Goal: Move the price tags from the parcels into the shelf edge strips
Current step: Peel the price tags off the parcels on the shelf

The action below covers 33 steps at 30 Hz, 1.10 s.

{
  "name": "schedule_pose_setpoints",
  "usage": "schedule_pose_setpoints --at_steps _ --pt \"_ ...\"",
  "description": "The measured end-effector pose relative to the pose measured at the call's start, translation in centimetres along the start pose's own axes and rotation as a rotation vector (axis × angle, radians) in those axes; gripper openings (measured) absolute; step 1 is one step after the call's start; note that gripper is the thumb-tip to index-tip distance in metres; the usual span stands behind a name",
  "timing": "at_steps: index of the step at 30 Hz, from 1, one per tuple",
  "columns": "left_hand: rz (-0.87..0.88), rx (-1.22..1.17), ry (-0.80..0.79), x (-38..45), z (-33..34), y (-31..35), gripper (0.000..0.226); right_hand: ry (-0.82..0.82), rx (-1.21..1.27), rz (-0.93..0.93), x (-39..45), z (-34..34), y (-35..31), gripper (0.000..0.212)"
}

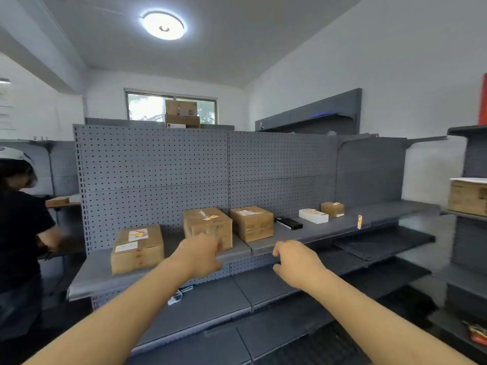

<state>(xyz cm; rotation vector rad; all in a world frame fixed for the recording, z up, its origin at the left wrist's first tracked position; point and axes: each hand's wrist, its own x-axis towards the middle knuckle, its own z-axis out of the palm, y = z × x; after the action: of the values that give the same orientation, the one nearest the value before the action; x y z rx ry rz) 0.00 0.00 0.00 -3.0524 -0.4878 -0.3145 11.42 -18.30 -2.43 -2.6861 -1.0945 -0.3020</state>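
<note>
Several cardboard parcels stand on the grey upper shelf [92, 275]. The left parcel [137, 250] carries a red-and-white price tag [137, 234] on top. The middle parcel [208, 226] has a small tag [210, 218]. A third parcel [251, 222] stands to its right. One tag [359, 221] stands in the shelf edge strip at the right. My left hand [201, 255] is raised in front of the middle parcel, fingers curled, blurred. My right hand [295, 262] hovers at the shelf's front edge with fingers loosely curled, holding nothing I can see.
A black flat item [288, 223], a white box [313, 216] and a small brown box [332, 208] lie further right on the shelf. A white object [176, 298] lies on the lower shelf. Another person [21, 233] works at the left. More shelving stands at the right.
</note>
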Motion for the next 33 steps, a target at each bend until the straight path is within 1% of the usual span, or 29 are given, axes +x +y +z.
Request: schedule_pose_setpoints --at_steps 5,12,18,24,33 --pt "0.159 -0.019 0.035 5.6 1.6 5.5 0.034 0.012 -0.02 0.122 0.3 -0.6 6.0 0.031" --pt "0.316 -0.062 0.064 14.1 3.4 14.2 0.034 0.051 -0.055 0.236 1.7 -2.2 16.0 0.034" --pt "0.381 -0.107 0.093 20.4 4.3 20.9 0.031 0.098 -0.058 0.311 3.5 -3.5 23.6 0.032" --pt "0.477 -0.104 0.057 26.0 7.3 26.2 0.03 0.085 -0.021 0.369 5.5 -2.1 30.1 0.033" --pt "0.524 -0.18 0.037 38.8 11.9 31.7 0.03 0.053 -0.012 0.415 13.7 0.5 40.8 0.032"
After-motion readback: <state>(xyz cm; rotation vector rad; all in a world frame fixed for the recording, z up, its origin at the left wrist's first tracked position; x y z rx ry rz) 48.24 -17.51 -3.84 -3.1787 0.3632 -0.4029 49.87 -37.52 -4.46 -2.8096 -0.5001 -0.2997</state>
